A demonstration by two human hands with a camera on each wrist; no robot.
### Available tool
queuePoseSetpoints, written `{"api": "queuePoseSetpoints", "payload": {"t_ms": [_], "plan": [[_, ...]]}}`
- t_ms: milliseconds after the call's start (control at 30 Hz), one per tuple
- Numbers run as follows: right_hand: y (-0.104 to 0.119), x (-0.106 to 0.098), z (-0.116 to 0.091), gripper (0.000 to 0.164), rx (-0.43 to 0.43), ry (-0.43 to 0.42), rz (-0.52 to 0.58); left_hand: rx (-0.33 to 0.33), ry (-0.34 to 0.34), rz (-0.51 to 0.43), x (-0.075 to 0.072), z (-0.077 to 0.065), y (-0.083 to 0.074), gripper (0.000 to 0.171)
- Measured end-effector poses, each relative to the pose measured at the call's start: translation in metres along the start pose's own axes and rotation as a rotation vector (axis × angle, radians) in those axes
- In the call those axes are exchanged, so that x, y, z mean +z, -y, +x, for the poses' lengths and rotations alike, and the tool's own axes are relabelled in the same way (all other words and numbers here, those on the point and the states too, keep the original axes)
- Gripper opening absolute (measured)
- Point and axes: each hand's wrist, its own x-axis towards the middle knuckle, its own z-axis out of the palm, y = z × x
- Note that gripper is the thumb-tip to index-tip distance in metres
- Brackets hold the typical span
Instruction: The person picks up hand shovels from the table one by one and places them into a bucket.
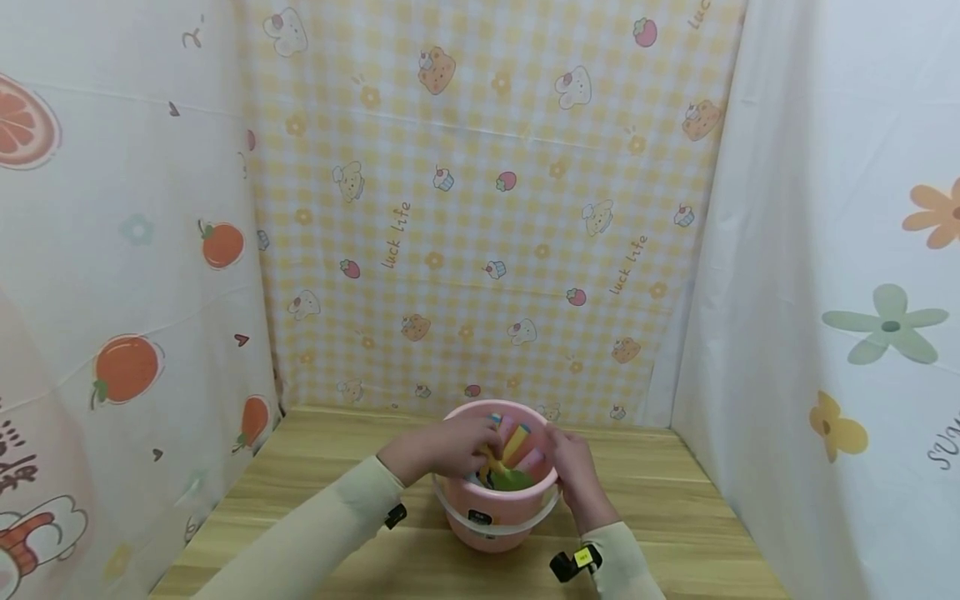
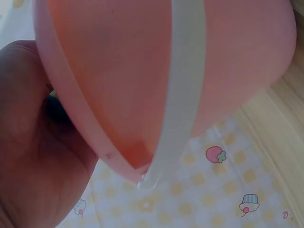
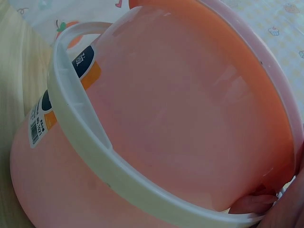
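Observation:
A pink bucket point(image 1: 491, 518) with a white handle point(image 2: 187, 71) stands upright on the wooden table. My left hand point(image 1: 457, 447) reaches over its rim from the left, with curled fingers at a yellow piece point(image 1: 491, 461) inside. In the left wrist view those fingertips are hidden behind the bucket wall. My right hand point(image 1: 576, 468) grips the rim at the right side, and its fingers point(image 3: 254, 204) show under the rim by the handle's end. Inside lie a yellow stick-like piece point(image 1: 516, 443), a pink piece point(image 1: 531, 460) and a green piece point(image 1: 512, 480).
The bucket stands near the middle of the wood-grain table point(image 1: 337, 467). A checked cloth point(image 1: 465, 225) hangs behind it, and white printed cloths hang at the left point(image 1: 165, 275) and right point(image 1: 780, 250). A label point(image 3: 38, 118) is on the bucket.

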Motion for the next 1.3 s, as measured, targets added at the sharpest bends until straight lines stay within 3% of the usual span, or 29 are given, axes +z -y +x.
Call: {"api": "queuePoseSetpoints", "payload": {"t_ms": [467,833,1000,1133,1233,1300], "plan": [[-0.001,0.001,0.001,0.058,0.007,0.006,0.004,-0.039,0.017,-0.035,0.011,0.010,-0.003,0.012],[0.002,0.004,0.001,0.063,0.013,0.017,-0.011,-0.064,-0.009,-0.009,0.007,0.009,-0.003,0.017],[0.004,0.006,0.002,0.061,0.024,0.035,-0.031,-0.071,-0.042,-0.027,0.006,0.005,0.003,0.021],[0.008,0.004,0.004,0.056,0.021,0.074,-0.084,-0.053,-0.092,-0.062,0.004,0.002,0.006,0.011],[0.012,-0.002,0.006,0.056,0.008,0.131,-0.122,-0.056,-0.149,-0.056,0.001,-0.002,0.006,0.020],[0.013,-0.008,0.008,0.059,-0.009,0.171,-0.142,-0.093,-0.184,-0.067,-0.002,-0.007,0.005,0.033]]}}
